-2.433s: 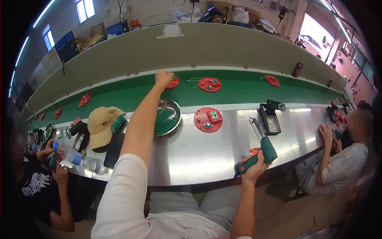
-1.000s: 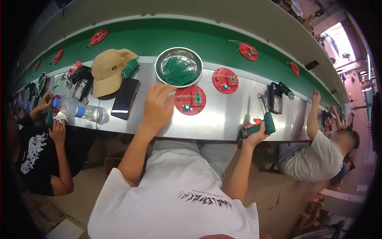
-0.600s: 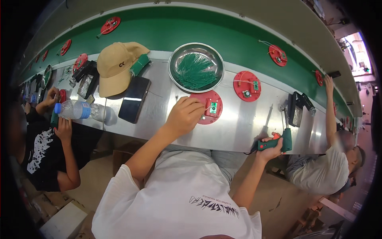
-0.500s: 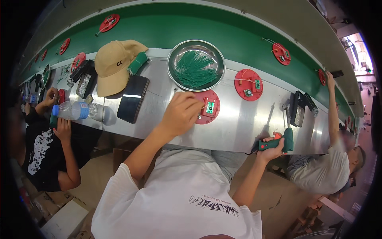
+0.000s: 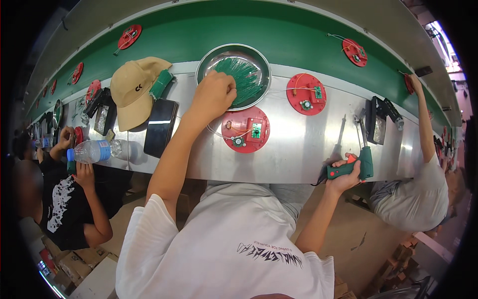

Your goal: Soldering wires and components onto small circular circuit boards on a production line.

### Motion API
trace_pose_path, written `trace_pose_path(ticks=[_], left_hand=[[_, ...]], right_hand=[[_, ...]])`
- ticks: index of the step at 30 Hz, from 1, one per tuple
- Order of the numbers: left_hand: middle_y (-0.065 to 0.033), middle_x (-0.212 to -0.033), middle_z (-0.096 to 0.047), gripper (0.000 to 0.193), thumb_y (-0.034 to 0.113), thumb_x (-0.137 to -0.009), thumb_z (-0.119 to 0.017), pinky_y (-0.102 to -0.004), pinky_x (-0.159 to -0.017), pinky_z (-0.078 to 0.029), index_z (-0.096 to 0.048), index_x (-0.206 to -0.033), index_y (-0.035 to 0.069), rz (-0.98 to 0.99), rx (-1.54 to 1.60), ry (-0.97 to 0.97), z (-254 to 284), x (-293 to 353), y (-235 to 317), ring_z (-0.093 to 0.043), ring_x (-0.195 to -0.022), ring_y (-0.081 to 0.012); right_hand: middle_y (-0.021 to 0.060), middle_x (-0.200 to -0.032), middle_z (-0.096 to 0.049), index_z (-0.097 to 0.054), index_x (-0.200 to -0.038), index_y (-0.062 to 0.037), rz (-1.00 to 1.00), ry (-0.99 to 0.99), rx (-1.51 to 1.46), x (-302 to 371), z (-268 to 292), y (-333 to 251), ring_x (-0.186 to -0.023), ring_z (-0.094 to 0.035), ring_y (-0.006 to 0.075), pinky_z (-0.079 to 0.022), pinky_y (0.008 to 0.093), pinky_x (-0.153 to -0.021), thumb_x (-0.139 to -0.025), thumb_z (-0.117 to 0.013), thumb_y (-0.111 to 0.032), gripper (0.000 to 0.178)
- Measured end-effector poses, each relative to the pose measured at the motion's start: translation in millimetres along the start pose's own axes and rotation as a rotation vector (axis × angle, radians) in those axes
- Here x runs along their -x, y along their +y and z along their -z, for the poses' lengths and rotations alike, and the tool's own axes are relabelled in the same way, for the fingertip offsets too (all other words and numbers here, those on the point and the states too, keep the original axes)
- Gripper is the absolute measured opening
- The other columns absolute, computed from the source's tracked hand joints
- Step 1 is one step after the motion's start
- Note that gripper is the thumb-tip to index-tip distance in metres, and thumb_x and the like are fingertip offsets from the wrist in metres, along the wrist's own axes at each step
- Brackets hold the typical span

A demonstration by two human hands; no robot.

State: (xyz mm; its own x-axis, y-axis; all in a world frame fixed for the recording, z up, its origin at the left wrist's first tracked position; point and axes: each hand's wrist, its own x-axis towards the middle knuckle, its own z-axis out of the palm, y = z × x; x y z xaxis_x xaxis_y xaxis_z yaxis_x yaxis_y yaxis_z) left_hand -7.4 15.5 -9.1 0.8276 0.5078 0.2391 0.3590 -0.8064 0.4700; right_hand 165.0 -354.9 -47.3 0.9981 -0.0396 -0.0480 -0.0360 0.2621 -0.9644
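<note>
Round steel bowl [image 5: 262,65]: before me. In it: slim green strands [image 5: 245,75], partly beneath my left hand [image 5: 214,95]. Nearer me: round red plastic disc [image 5: 245,137]. Right: second red disc [image 5: 306,95]. Left: curved tan cloth cap [image 5: 130,94].

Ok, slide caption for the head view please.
Left hand over a bowl of green strips; right hand gripping a pistol-shaped green tool.
</note>
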Motion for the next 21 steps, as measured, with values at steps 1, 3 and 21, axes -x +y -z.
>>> trace_pose_path(ticks=[1,3,21], left_hand=[[-0.0118,-0.079,-0.065,0.006,0.009,-0.081,-0.069,-0.0436,-0.078,-0.051,-0.07,-0.082,0.003,0.021,0.09,0.005,4.5,-0.2,-0.4,-0.06,-0.085,-0.0313],[-0.0118,-0.08,-0.065,0.007,0.01,-0.081,-0.07,-0.0427,-0.078,-0.052,-0.07,-0.082,0.003,0.043,0.183,-0.007,6.9,-0.7,0.4,-0.061,-0.085,-0.0311],[-0.0135,-0.077,-0.062,0.016,-0.006,-0.087,-0.06,-0.0289,-0.058,-0.047,-0.07,-0.098,-0.001,-0.117,0.578,0.106,27.6,84.3,67.3,-0.063,-0.066,-0.0218]], right_hand=[[0.0109,-0.08,-0.061,-0.059,-0.103,0.0031,0.013,-0.006,0.016,0.9,-3.5,-2.9,-0.055,-0.053,0.0162,-0.045,0.0306,-0.052,-0.101,-0.046,-0.033,0.039],[0.0111,-0.081,-0.061,-0.06,-0.103,0.0031,0.001,-0.002,0.019,1.6,-2.2,-4.2,-0.055,-0.053,0.0163,-0.045,0.0309,-0.052,-0.102,-0.045,-0.033,0.038],[0.022,-0.108,-0.065,-0.053,-0.127,0.0113,0.202,-0.602,0.094,97.7,-0.6,-25.9,-0.057,-0.061,0.0199,-0.05,0.0306,-0.052,-0.094,-0.056,-0.023,0.047]])
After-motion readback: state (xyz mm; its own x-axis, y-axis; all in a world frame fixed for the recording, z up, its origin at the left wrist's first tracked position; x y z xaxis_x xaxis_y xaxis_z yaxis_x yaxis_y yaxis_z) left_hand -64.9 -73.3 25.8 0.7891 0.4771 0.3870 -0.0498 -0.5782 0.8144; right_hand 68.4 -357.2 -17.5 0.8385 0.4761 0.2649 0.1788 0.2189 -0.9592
